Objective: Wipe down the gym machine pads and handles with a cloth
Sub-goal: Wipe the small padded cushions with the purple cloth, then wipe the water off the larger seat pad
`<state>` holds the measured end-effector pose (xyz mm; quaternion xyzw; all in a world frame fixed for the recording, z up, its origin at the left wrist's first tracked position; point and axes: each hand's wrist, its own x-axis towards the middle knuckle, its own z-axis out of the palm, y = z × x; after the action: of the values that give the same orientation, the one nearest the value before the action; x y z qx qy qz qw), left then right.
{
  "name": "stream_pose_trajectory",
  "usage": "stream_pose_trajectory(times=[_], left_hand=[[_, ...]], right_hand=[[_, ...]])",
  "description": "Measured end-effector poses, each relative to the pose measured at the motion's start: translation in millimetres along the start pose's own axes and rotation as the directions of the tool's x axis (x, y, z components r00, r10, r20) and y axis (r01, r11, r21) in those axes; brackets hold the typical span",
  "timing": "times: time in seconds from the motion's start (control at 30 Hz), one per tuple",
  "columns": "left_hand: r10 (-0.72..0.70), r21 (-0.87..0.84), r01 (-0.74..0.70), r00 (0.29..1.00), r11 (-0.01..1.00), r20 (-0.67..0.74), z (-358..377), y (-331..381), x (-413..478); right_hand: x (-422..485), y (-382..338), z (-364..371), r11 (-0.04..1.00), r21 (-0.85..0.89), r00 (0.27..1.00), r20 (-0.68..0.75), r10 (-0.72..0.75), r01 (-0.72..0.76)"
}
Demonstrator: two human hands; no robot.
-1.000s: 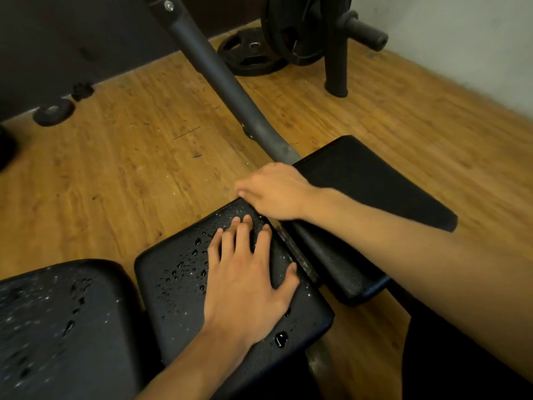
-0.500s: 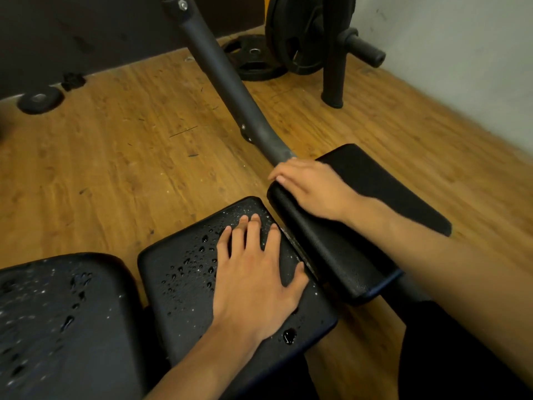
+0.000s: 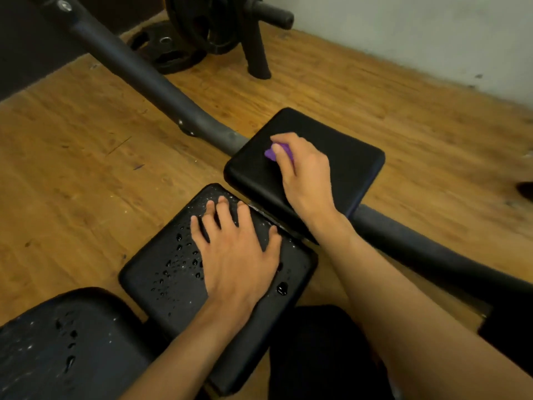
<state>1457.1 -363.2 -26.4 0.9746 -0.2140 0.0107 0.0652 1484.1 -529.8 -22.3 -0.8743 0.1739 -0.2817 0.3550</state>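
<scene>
My right hand holds a small purple cloth bunched under its fingers and presses it onto the far black pad, which looks dry. My left hand lies flat with spread fingers on the middle black pad, which is beaded with water drops. A third wet black pad fills the lower left corner.
A thick dark metal frame tube runs diagonally under the pads from top left to lower right. Weight plates and a plate stand with a peg sit on the wooden floor near the grey wall.
My right hand has slid from the near edge of the far pad out onto its top, and the purple cloth now shows under its fingers. My left hand stays on the wet pad.
</scene>
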Motion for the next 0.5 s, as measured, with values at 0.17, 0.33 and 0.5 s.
stream_pose_trajectory(times=[0.17,0.33,0.5], left_hand=[[0.015,-0.007,-0.015,1.0,1.0,0.011,0.9,-1.6,-1.1],[0.038,-0.113,-0.04,0.999,0.993,-0.019,-0.4,-8.6,-4.1],[0.119,-0.264,-0.108,0.992,0.958,0.029,-17.7,-18.1,-22.9]], right_hand=[[-64.8,-14.4,-28.2,0.985,0.01,0.971,-0.169,0.169,-0.17],[-122.2,-24.5,-45.2,0.946,0.09,0.915,-0.24,0.324,-0.311],[-170.5,-46.5,-46.4,0.819,0.278,0.816,-0.159,0.555,-0.503]])
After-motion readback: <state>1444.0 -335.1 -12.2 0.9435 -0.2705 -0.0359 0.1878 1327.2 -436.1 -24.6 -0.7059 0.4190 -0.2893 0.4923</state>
